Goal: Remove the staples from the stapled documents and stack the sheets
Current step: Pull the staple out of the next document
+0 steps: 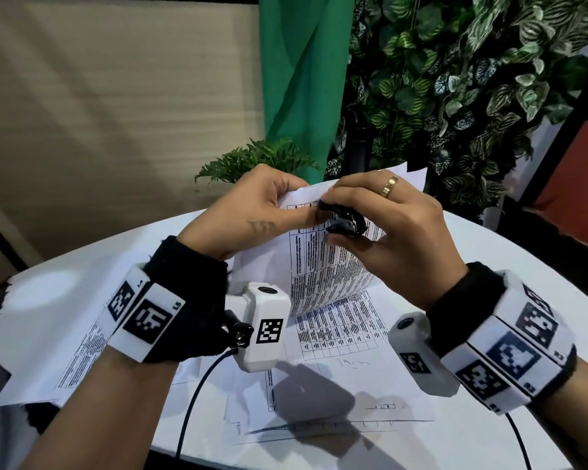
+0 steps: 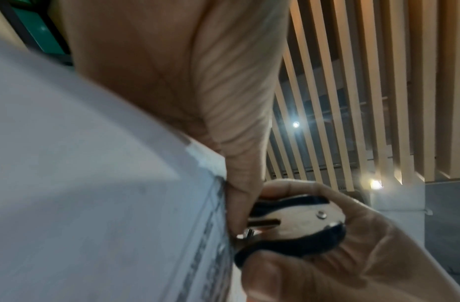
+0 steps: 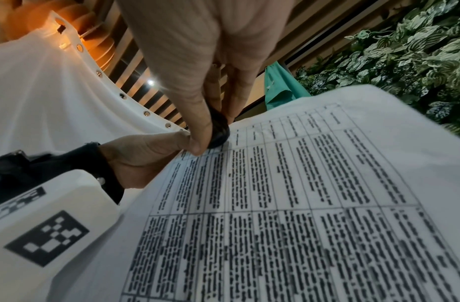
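Left hand [image 1: 248, 212] pinches top edge of thin printed document [image 1: 323, 266], lifted, curling above white round table [image 1: 489, 418]. Right hand [image 1: 387, 225] squeezes staple remover [image 2: 290, 224], black grips, shiny metal body, at sheet's 12 o'clock corner. Staple itself hard to make out. Loose flat sheets [image 1: 336, 337] beneath, partly hidden by wrists.

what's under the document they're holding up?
Under the held document, loose printed sheets lie spread on the white table, with another sheet off to the left. How many are layered there is hidden by the wrists and shadows.
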`<state>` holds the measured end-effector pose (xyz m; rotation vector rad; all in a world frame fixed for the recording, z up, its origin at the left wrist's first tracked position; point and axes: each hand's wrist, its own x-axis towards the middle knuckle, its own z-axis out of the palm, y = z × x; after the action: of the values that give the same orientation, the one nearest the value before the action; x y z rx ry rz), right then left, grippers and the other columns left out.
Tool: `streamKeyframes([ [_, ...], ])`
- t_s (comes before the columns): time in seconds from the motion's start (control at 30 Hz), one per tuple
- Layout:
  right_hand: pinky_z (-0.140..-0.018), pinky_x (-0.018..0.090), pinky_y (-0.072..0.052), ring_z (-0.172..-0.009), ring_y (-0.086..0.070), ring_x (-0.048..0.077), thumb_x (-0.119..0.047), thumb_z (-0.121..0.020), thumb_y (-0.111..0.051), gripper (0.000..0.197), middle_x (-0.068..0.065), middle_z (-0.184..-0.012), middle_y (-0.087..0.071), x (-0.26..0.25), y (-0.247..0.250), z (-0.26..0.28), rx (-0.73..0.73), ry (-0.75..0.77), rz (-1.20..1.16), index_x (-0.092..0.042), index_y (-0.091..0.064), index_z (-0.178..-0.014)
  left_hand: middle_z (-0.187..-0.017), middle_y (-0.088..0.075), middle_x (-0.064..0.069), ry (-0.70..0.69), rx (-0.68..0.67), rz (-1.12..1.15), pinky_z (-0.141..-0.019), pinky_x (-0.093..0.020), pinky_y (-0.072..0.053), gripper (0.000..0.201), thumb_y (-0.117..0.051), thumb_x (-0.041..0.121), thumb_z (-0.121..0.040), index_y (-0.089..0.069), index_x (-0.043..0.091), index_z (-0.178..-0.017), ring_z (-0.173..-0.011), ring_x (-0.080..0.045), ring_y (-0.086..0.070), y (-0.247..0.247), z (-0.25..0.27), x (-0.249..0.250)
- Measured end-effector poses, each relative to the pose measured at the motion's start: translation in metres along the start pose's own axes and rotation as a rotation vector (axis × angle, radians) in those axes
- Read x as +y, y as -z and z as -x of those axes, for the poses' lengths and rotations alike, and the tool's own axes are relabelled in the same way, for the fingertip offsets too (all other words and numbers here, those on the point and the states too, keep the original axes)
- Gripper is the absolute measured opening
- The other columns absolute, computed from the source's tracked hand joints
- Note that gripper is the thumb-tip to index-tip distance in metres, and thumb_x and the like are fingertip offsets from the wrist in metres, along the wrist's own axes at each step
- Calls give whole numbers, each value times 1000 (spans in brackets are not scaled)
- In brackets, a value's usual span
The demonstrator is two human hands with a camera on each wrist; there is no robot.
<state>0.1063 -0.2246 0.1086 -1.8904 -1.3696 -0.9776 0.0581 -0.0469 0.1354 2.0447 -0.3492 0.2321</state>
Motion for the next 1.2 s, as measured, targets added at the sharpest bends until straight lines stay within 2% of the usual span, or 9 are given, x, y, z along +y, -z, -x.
streamKeyframes([
  [0.07, -71, 42, -51, -86, -63, 33, -11, -70, -77, 29, 12, -98, -66, 0, 1, -1, -13, 19, 9, 0, -69, -96, -66, -56, -2, 1, -23, 7, -55, -24, -33, 22, -72, 25, -75, -69, 4, -78, -63, -12, -45, 1, 0, 1],
  [0.17, -67, 42, -51, -82, -62, 34, -11, -72, -76, 24, 13, -94, -66, 0, 0, -3, -21, 52, 13, 2, -68, -90, -70, -58, -10, 6, -25, 43, -55, -21, -36, 26, -70, 22, -74, -67, -3, -80, -64, -14, -47, 2, 0, -1],
  [0.3, -66, 43, -52, -81, -63, 34, -14, -71, -77, 25, 12, -91, -66, 0, 1, -5, -20, 33, -4, 1, -67, -88, -72, -61, -9, 15, -49, 89, -56, -18, -39, 19, -73, 21, -75, -68, 4, -79, -66, -14, -50, 2, 1, -2],
  [0.43, -71, 39, -52, -83, -63, 23, -17, -71, -78, 25, 6, -91, -66, 0, 3, -5, 1, -50, -114, -2, -69, -89, -72, -66, -2, 21, -43, 175, -62, -14, -45, 17, -71, 15, -71, -69, 4, -84, -66, -7, -56, 0, 0, -2],
  [0.6, -75, 18, -51, -83, -63, 10, -19, -67, -81, 31, 0, -87, -66, 1, 6, -1, 48, -213, -369, -5, -68, -91, -76, -67, -7, 13, -15, 236, -64, -19, -51, 26, -74, 9, -73, -66, -7, -91, -66, -10, -62, 0, -1, -6],
  [0.83, -78, 23, -51, -85, -66, 12, -20, -64, -83, 34, -2, -91, -69, 4, 5, 1, 59, -352, -652, -17, -65, -93, -73, -63, -3, 4, 31, 235, -61, -22, -51, 30, -66, 11, -74, -62, -13, -94, -67, -13, -61, -3, 0, -4],
  [0.93, -78, 25, -52, -85, -67, 14, -13, -62, -83, 35, 3, -90, -69, 4, 5, 2, 63, -421, -775, -14, -65, -92, -63, -63, 8, 4, 54, 216, -56, -18, -49, 20, -66, 14, -72, -65, -1, -84, -61, -8, -60, -5, 0, -3],
  [1.07, -74, 21, -52, -82, -67, 13, -7, -62, -81, 34, 4, -87, -69, 2, 3, 4, 98, -483, -812, -12, -65, -92, -64, -62, 4, -19, 127, 113, -55, -19, -43, 12, -74, 15, -74, -68, 6, -78, -59, -8, -55, -11, -2, -3],
  [1.2, -72, 20, -52, -80, -68, 14, -13, -63, -80, 31, 6, -87, -71, -3, 7, 5, 173, -532, -764, -12, -65, -90, -55, -56, 10, -43, 260, -146, -54, -23, -35, 14, -70, 33, -74, -64, 26, -64, -53, -7, -48, -11, -4, -9],
])
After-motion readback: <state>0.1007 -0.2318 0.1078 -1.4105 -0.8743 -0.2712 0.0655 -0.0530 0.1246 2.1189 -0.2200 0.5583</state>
